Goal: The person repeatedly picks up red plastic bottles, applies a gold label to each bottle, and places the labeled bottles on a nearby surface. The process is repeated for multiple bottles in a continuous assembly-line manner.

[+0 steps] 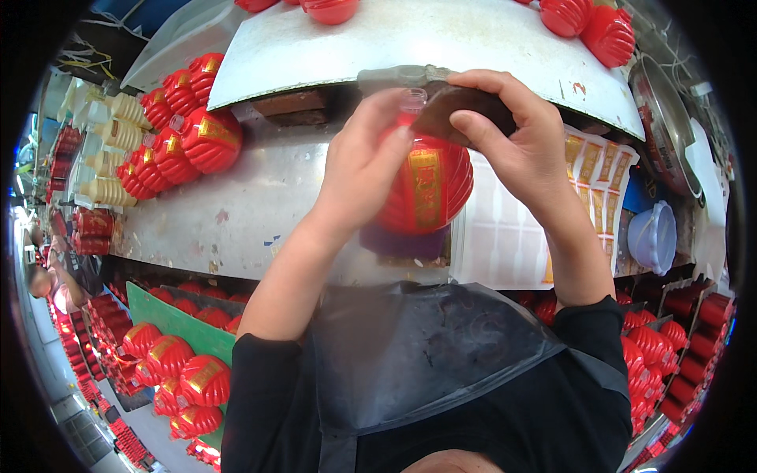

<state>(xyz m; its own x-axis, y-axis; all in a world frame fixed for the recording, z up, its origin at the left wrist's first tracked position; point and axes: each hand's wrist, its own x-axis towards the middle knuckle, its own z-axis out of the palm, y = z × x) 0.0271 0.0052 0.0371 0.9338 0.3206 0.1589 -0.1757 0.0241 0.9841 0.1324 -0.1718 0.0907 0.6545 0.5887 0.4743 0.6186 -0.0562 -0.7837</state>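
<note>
A round red bottle point(430, 189) with a clear neck and a gold label stands in front of me on a purple pad point(404, 243). My left hand point(359, 154) is closed around the bottle's top beside the neck; its fingertips are slightly blurred. Between the thumb and fingers of my right hand point(524, 130) is a flat dark brown piece point(467, 101), like a scraper. Its lower edge is close to the bottle's shoulder; whether it touches, I cannot tell. To the right of the bottle lies a sheet of gold labels point(591, 169) on white backing.
A raised white board point(426, 39) spans the far side, with red bottles point(587, 27) on it. More labelled red bottles point(209, 140) and cream bottles point(122, 130) stand left. A green panel point(177, 323) borders bottles below. A pale purple bucket point(653, 236) is at right.
</note>
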